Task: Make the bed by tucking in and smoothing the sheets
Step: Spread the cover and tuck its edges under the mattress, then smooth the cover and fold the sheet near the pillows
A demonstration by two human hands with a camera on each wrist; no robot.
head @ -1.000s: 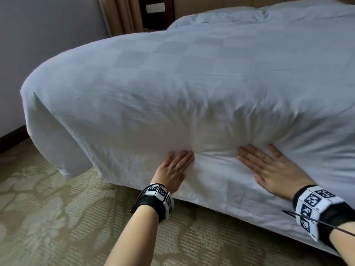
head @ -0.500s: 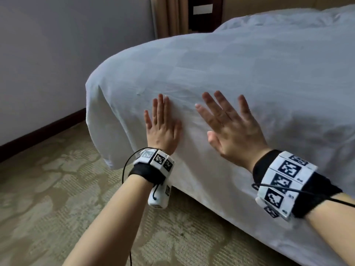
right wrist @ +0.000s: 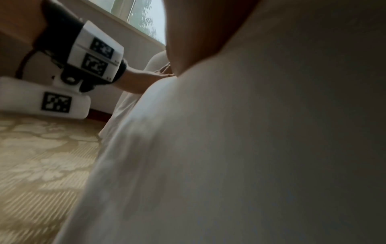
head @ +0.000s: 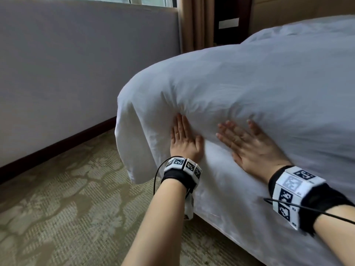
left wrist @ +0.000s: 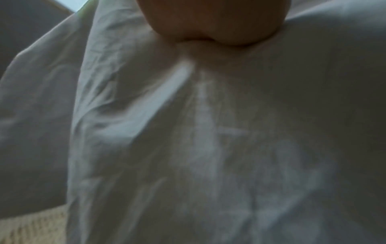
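Currently, both hands lie flat against the side of the bed, near its foot corner. The left hand [head: 184, 140] presses palm-down on the white sheet [head: 249, 89], fingers straight and held together, pointing up toward the rounded mattress edge; it grips nothing. The right hand [head: 251, 148] lies just beside it, apart from it, palm on the same sheet, fingers straight and spread, thumb out to the side; it also grips nothing. The fabric bunches into fine creases directly above the fingertips of both hands. To the left of the left hand, a loose fold of sheet [head: 132, 150] hangs down at the corner, clear of the patterned carpet [head: 67, 208]. Each wrist carries a black strap with white marker blocks. The left wrist view shows only the heel of the hand [left wrist: 213, 19] on wrinkled sheet. A grey wall [head: 76, 64] with a dark skirting board runs behind the corner.
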